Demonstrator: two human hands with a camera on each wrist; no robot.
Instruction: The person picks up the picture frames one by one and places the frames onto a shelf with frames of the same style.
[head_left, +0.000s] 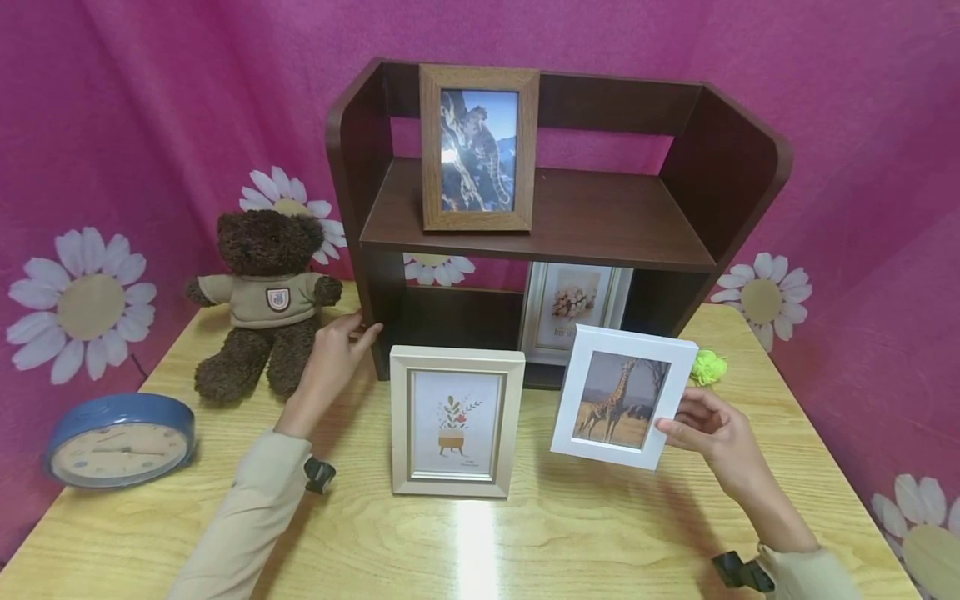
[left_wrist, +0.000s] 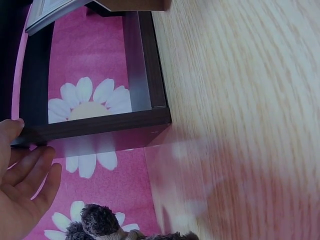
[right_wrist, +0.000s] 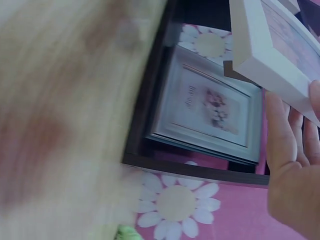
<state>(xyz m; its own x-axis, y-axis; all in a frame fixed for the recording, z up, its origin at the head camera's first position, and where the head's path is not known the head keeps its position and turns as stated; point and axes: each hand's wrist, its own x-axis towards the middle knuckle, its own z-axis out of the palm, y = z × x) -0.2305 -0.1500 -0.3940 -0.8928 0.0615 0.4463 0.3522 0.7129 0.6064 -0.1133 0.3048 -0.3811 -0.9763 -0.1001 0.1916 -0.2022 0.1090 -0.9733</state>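
Note:
My right hand (head_left: 716,433) holds a white picture frame (head_left: 678,354) with a giraffe photo by its lower right edge, thumb in front and fingers behind. The frame is tilted and raised in front of the dark brown shelf (head_left: 622,221). My left hand (head_left: 333,354) grips the front edge of the shelf's left side panel, its thumb and fingers on opposite sides in the left wrist view. On the lower level leans a silver picture frame (right_wrist: 165,112) with a flower print, partly hidden in the head view. A cream picture frame (head_left: 401,425) stands on the table before the shelf.
On the upper level stands a brown wooden frame (head_left: 432,150) with a leopard-like animal photo. A teddy bear (head_left: 270,300) sits left of the shelf, behind a blue clock (head_left: 123,446). Something bright green (head_left: 707,367) lies right of the white frame. Flowered pink cloth (head_left: 187,100) hangs behind the table (head_left: 600,533).

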